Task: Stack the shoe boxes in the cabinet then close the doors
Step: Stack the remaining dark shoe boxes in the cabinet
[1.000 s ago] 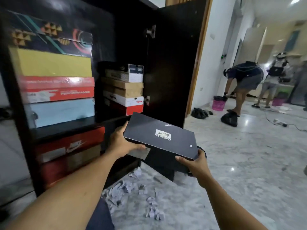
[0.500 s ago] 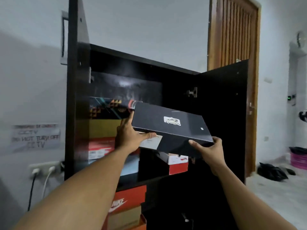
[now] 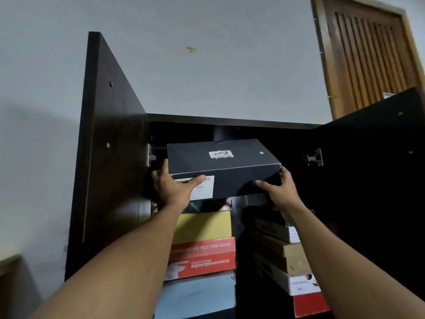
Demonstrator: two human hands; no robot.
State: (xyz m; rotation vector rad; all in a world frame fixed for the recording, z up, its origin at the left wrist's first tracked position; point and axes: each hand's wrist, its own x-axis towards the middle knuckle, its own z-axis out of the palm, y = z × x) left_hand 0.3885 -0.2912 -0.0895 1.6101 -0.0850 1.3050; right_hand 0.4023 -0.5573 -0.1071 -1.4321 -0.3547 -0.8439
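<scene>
Head view, looking up into the dark brown wooden cabinet [image 3: 230,122], both doors swung open: left door [image 3: 108,139], right door [image 3: 372,162].

Both hands are up at the top of the opening, carrying 1 matte black cardboard shoe box [image 3: 220,164] with a white logo sticker on the lid. Left hand [image 3: 172,188] clamps the box's left end: thumb across the front face over the white size label, fingers wrapped up the left side. Right hand [image 3: 281,189] clamps the right end: thumb on the lower front edge, fingers behind the right corner. Firm 2-handed hold, box roughly level, lid up, logo reads upside down from here.

The box is inside the cabinet frame line, just under the top panel, above the left stack. Cannot tell whether its underside touches the box below; the hands and the front face hide that gap.

Left stack, top down: a dark patterned box [image 3: 202,207], mostly hidden, then a plain yellow cardboard box [image 3: 202,226], a red box printed "SKECHERS PERFORMANCE" [image 3: 202,259], a pale blue box [image 3: 197,293].

Right stack sits lower, partly behind the right forearm: a dark box with a white end [image 3: 276,227], a brown kraft box [image 3: 285,252], a white-and-red box [image 3: 305,295].

Behind: grey-white wall [image 3: 207,65], slatted wooden door [image 3: 368,54] upper right.
</scene>
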